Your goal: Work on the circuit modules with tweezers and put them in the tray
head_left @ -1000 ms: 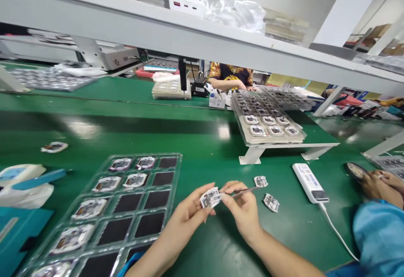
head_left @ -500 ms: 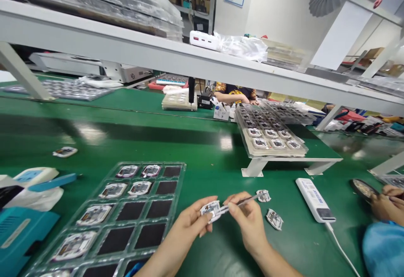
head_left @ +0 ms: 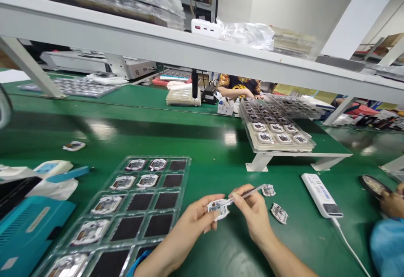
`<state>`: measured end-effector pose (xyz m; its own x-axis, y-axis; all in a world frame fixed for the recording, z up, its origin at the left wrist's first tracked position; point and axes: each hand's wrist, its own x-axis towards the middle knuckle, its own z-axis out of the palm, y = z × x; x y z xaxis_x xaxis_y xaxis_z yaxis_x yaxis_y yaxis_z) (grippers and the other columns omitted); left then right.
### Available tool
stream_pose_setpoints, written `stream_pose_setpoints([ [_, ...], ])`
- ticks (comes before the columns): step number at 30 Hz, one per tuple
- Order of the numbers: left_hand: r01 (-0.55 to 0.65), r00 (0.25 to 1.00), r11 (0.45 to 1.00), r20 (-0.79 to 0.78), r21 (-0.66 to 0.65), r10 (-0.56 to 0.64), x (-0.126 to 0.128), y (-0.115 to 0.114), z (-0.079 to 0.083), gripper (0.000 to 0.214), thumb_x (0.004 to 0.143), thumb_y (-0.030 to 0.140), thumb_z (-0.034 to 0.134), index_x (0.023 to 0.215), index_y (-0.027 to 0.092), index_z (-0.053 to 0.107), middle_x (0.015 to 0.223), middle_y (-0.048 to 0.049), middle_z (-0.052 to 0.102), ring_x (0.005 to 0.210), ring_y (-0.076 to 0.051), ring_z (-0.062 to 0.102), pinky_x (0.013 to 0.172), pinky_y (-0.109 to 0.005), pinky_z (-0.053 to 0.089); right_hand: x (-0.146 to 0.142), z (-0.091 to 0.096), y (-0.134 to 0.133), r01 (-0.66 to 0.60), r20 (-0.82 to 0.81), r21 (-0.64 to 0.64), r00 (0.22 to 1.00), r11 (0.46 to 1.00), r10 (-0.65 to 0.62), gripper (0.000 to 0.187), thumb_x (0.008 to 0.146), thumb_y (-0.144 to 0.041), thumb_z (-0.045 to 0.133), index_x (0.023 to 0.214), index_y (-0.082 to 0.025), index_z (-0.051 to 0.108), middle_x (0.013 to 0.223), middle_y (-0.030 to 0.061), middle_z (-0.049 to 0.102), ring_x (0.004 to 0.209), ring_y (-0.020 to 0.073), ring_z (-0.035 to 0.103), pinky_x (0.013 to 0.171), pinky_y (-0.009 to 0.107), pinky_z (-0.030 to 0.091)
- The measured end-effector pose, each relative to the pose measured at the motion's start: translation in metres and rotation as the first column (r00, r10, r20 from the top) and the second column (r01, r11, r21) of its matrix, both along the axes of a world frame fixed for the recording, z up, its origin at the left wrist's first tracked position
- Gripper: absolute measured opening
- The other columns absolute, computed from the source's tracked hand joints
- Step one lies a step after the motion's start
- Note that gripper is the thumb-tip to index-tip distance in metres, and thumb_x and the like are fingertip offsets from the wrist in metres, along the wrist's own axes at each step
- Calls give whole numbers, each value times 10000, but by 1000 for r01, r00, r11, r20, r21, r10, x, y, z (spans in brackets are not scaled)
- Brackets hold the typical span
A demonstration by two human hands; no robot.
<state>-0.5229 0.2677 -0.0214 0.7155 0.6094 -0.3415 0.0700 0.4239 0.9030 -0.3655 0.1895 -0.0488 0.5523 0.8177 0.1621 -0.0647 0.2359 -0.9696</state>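
Between the thumb and fingers of my left hand (head_left: 200, 218) is a small white-framed electronic module (head_left: 218, 209), its inner circuitry facing up. My right hand (head_left: 251, 209) pinches a pair of thin metal tweezers (head_left: 248, 193), whose tips reach onto the module; whether they grip a part there is too small to tell. Just right of that hand, two similar modules lie on the green bench, one farther off (head_left: 268, 190) and one nearer (head_left: 279, 213). Left of my hands stands a clear compartment tray (head_left: 186, 172) with dark-lined pockets, several of them holding modules.
A stack of filled trays (head_left: 284, 147) rests on a low stand (head_left: 260, 162). A white power strip (head_left: 320, 195) with a cable lies to the right, near a co-worker's hand (head_left: 393, 201). A teal box (head_left: 34, 230) sits at left. A white shelf (head_left: 142, 43) crosses overhead.
The view has shifted slightly, so most things sit farther right. The module in my left hand has turned flatter, showing more of its face, with the tweezers still at it.
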Motion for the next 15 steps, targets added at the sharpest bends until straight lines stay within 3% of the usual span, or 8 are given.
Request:
stream_pose_setpoints([
  [3, 5, 1000, 999, 9, -53, -5, 0, 0, 1, 477, 691, 373, 800, 1123, 186, 722, 837, -21, 676, 651, -138, 513, 609, -265, 359, -2, 1, -1, 31, 59, 82, 998, 996, -36, 225, 796, -412, 784, 796, -213, 679, 794, 41, 724, 755, 198, 689, 702, 307, 557],
  [9, -14, 1000, 988, 22, -155, 18, 1, -1, 2, 513, 654, 443, 841, 1078, 173, 739, 828, -24, 669, 665, -126, 505, 611, -246, 375, -6, 5, -2, -24, 132, 176, 991, 984, 1, 116, 828, -319, 773, 788, -235, 702, 774, 36, 736, 756, 204, 696, 692, 324, 555],
  [15, -29, 1000, 995, -3, -97, 29, 2, 1, 2, 556, 618, 501, 866, 1053, 183, 729, 739, 10, 638, 630, -111, 489, 576, -229, 355, -6, 5, -3, -83, 271, 238, 962, 968, 16, 66, 829, -233, 770, 798, -251, 715, 774, 40, 754, 773, 224, 680, 758, 388, 529],
])
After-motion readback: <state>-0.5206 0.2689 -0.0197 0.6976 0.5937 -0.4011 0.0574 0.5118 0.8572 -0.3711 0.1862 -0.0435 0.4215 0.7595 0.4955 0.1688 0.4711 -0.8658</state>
